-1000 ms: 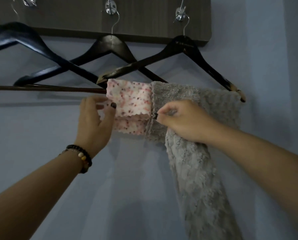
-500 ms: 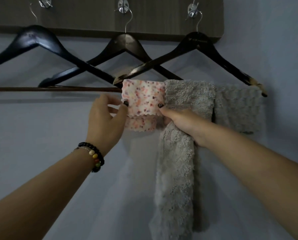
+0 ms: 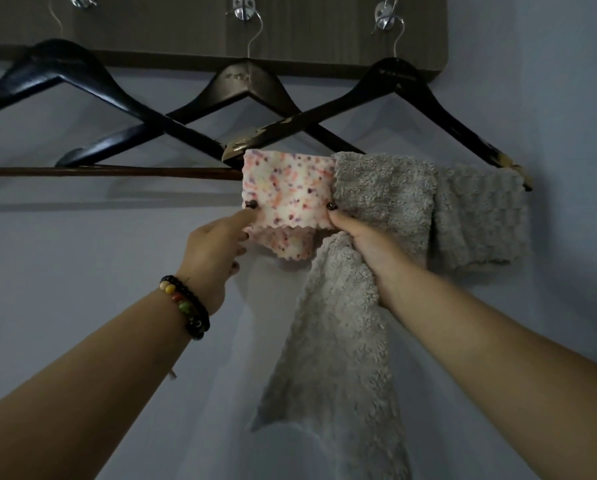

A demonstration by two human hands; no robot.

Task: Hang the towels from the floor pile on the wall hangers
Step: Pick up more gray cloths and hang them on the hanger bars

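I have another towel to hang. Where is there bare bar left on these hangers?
The brown bar left of the speckled cloth is bare. The right hanger is crowded: cloth, grey towel and a second grey towel fill its bar.

Towels on the right hanger's bar, under the wall rack

In front of me a dark wooden rack [image 3: 324,32] is fixed to the wall [image 3: 82,271], and three black hangers dangle from its metal hooks: the left hanger [image 3: 58,69], the middle hanger [image 3: 245,81] and the right hanger [image 3: 397,77], their arms crossing one another. Folded over the right hanger's bottom bar are the speckled pink towel [image 3: 286,192], the fluffy grey towel [image 3: 383,192] touching it, with a long end hanging down, and the ribbed grey towel [image 3: 480,216] at the far right end.
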